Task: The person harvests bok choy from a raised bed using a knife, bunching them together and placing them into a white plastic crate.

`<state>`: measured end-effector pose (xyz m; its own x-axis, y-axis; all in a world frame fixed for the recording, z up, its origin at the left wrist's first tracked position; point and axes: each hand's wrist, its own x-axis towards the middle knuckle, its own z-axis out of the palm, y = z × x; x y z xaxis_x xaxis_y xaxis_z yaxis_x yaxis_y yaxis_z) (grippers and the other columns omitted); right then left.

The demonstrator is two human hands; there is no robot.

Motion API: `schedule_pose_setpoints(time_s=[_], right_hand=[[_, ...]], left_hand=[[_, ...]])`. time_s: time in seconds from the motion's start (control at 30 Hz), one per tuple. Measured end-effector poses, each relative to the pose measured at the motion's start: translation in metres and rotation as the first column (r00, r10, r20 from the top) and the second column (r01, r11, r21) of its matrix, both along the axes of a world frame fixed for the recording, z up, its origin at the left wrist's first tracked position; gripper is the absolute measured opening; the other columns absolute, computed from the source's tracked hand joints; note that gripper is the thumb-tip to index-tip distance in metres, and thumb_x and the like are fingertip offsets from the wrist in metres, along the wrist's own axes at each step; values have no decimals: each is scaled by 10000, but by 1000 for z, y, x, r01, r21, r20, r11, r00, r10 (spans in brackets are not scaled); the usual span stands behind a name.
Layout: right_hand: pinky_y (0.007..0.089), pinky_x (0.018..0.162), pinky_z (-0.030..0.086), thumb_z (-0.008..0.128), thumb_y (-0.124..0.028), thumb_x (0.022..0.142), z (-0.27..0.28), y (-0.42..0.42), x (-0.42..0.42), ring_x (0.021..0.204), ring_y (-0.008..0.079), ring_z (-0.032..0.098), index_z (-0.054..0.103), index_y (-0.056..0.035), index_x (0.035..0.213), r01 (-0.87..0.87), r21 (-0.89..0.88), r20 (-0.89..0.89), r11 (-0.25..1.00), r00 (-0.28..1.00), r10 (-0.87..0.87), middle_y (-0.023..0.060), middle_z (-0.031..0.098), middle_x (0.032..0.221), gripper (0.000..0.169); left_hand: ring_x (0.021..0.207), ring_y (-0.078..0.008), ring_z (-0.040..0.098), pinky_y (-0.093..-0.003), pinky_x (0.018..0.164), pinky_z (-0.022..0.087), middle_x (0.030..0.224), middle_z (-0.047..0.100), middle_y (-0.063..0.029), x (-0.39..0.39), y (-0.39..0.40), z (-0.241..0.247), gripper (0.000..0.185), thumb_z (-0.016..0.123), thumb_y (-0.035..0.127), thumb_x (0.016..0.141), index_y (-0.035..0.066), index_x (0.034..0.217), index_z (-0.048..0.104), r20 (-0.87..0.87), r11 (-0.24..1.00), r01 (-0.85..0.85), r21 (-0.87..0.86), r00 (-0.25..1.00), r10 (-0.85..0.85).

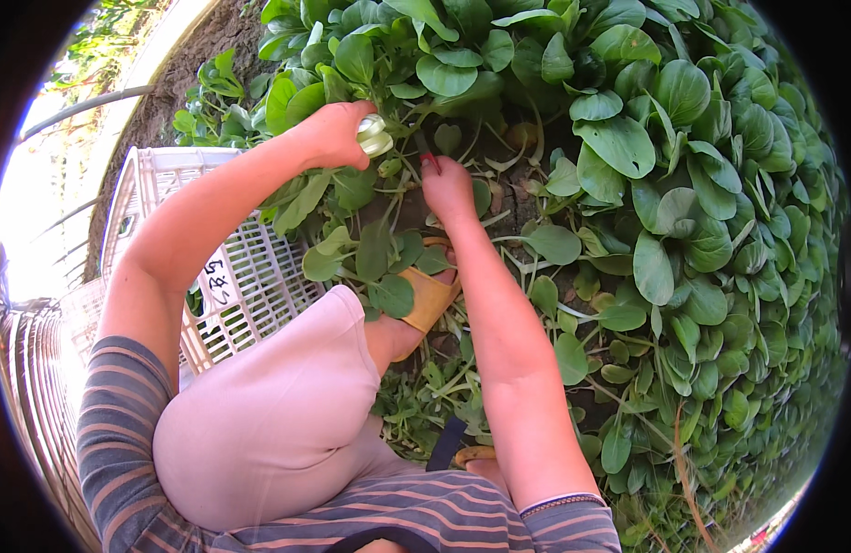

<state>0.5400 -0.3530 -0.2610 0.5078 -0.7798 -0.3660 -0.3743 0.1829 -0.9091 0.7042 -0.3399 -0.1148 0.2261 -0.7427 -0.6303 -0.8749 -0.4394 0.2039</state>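
Note:
My left hand [335,135] is closed around the pale stems of a bunch of leafy greens [374,136], near the top centre; the bunch's leaves hang below and beside the hand. Just right of it, my right hand [447,186] grips a red-handled knife [429,157], low among the plants. The narrow blade points away from me and is partly hidden by shade and leaves. Beyond both hands stand dense bok choy-like plants [447,75] with broad green leaves. Loose leaves and cut stems lie on the soil around the right hand.
A white plastic crate [252,290] with handwriting on its side stands at my left, under my left arm, with greens inside. My foot in a yellow sandal [425,301] rests among fallen leaves. Tall greens [695,228] fill the right side. Hoops [87,110] curve at the far left.

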Motion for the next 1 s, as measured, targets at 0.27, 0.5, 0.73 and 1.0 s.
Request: schedule_pose_setpoints(time_s=[0.27, 0.5, 0.73, 1.0], right_hand=[[425, 664, 447, 517, -241, 843, -20, 5, -21, 779, 408, 565, 591, 9, 809, -123, -222, 262, 967, 948, 181, 220, 602, 785, 263], [415, 670, 441, 522, -286, 851, 6, 15, 3, 743, 400, 570, 556, 6, 852, 338, 210, 95, 917, 927, -364, 225, 592, 756, 294], [355, 714, 440, 619, -210, 787, -10, 10, 40, 733, 292, 577, 591, 36, 854, 403, 434, 16, 806, 891, -454, 162, 619, 777, 256], [256, 740, 439, 615, -108, 819, 41, 33, -37, 769, 127, 533, 554, 8, 999, 641, 186, 382, 745, 652, -656, 59, 598, 899, 223]], left_hand=[[983, -315, 571, -349, 877, 438, 1055, 591, -201, 1, 22, 1, 727, 683, 141, 566, 11, 1237, 436, -151, 994, 3, -110, 988, -19], [1022, -352, 526, -379, 885, 438, 1155, 528, -184, -15, 73, -7, 776, 656, 115, 625, 42, 1318, 315, -13, 918, 314, -242, 945, -327], [861, -266, 549, -364, 784, 456, 980, 544, -83, -20, 79, -4, 805, 698, 133, 576, 85, 1303, 356, 78, 721, 660, -211, 746, -661], [805, -318, 565, -393, 731, 471, 902, 566, -121, -44, 65, 29, 724, 700, 143, 596, 55, 1248, 397, -159, 750, 435, -498, 805, -572]])
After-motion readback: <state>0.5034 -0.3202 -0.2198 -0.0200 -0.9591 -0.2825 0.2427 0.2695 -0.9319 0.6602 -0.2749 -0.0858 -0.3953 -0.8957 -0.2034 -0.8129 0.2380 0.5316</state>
